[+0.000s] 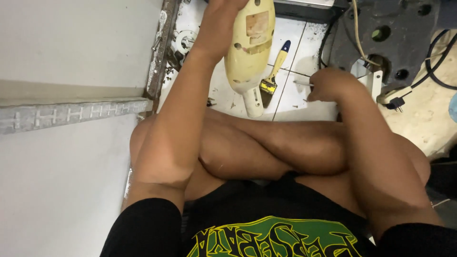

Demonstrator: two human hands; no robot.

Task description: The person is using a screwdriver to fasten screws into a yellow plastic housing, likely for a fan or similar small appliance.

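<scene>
Overhead, left hand point(220, 19) on extended arm, fingers wrapped round cream tool body point(250, 47), held above tiled floor point(290, 102); long axis near vertical in frame, narrow end toward person. Right hand point(331, 84) fisted on thin white rod point(303, 83), lying sideways.

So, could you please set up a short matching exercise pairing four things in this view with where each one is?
Things:
1. cream appliance housing
2. paintbrush
3. thin white stick
4. black plug

Places:
A. on the floor at the right, by the dark metal base
B. held up in the left hand
C. pinched in the right hand
D. flat on the white tiles, beside the housing

Pairs: 1-B, 2-D, 3-C, 4-A
</scene>
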